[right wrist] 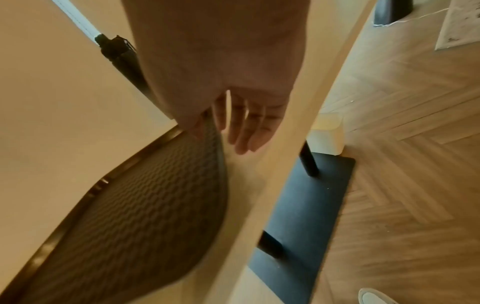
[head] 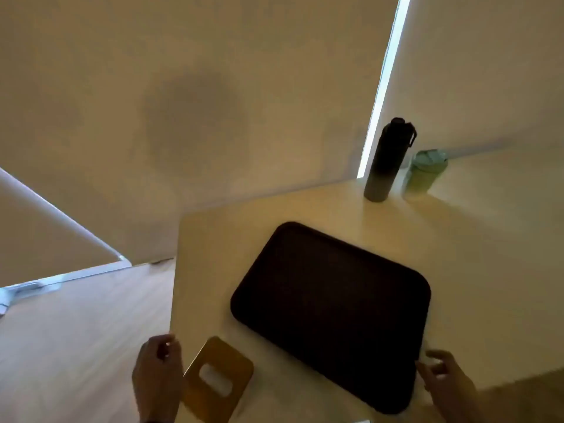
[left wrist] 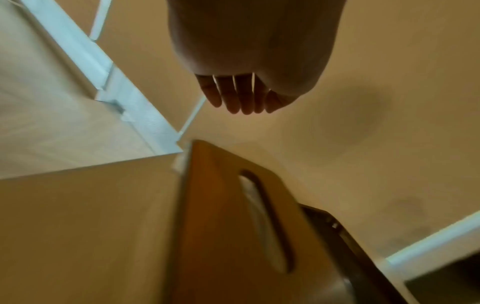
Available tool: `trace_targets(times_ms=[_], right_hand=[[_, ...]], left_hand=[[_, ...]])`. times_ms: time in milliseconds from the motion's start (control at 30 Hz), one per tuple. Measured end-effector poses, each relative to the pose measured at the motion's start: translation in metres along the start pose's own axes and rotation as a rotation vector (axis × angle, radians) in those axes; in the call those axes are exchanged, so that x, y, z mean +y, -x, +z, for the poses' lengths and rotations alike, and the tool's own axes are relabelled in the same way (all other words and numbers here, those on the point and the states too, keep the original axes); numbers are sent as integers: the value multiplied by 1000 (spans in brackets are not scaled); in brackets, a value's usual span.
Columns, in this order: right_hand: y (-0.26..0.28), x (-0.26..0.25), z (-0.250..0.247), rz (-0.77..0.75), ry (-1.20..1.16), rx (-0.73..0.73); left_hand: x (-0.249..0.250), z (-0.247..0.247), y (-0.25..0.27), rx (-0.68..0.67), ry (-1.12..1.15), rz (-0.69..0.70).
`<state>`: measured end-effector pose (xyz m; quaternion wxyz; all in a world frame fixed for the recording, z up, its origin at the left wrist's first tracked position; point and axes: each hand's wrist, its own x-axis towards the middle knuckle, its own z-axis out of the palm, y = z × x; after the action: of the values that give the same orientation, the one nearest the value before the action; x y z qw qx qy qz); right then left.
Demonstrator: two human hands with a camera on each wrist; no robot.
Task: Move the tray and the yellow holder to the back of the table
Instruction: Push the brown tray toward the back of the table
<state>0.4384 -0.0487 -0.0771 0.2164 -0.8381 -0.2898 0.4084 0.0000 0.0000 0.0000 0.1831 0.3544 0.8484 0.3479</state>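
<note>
At the near left corner of the table, the left hand hangs just off the table's left edge, close beside the yellow holder and apart from it. In the left wrist view its fingers point loosely forward with thin gaps between them, holding nothing; the head view shows them a little curled.

The yellow holder is a flat-faced piece with rounded corners and an oblong cutout in its middle. It stands on the near left part of the table, tilted, just left of the tray's near left edge.

The tray is dark, rectangular with rounded corners, and lies flat in the middle of the table, turned at an angle so that one corner points far left. The right wrist view shows a ribbed, patterned surface and a raised rim.

The right hand is at the tray's near right corner. Its fingers are relaxed and slightly spread, gripping nothing; whether the thumb touches the tray's rim I cannot tell, as the frame is blurred.

At the far right of the table, a dark bottle stands upright, with a green bottle just right of it.
</note>
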Motion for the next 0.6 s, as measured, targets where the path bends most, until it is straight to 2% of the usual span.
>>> trace_targets(times_ms=[100, 233, 366, 500, 600], right_hand=[[-18, -24, 15, -26, 6, 31], [-39, -31, 28, -87, 44, 100], [-70, -46, 17, -182, 131, 116], [-116, -68, -6, -299, 226, 75], [-150, -91, -18, -345, 325, 29]], left_hand=[[34, 22, -8, -103, -63, 173], [67, 57, -22, -267, -53, 277], [86, 112, -51, -437, -251, 375], [89, 161, -82, -695, -602, 319], [91, 184, -90, -771, -739, 251]])
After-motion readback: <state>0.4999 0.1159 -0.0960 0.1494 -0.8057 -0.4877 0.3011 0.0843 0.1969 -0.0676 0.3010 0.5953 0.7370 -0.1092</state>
